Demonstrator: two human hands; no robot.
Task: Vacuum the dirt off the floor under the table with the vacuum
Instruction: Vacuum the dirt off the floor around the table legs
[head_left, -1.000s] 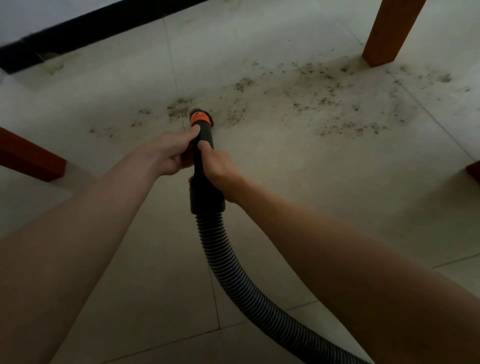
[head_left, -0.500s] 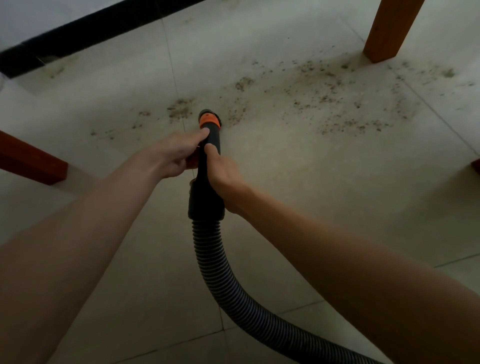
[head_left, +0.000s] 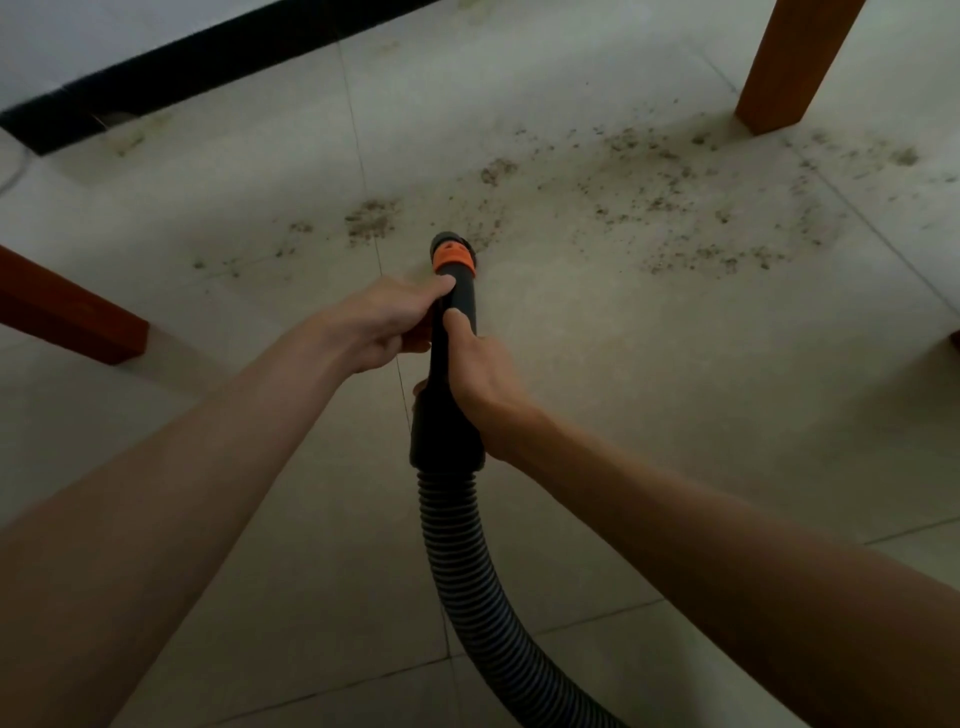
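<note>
The nozzle, gripped by both the left hand and right hand, had been swung right; most dirt remained unvacuumed.

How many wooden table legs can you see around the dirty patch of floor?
3: one upright table leg at the top right beside the dirt, one dark leg at the left edge, and a sliver of a third at the right edge. Others may lie outside the view.

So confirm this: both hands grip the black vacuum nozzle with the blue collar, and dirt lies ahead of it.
Wrong on one point: the head view shows an orange collar, not blue. Both the left hand and right hand grip the black vacuum nozzle, and dirt lies ahead of it.
</note>
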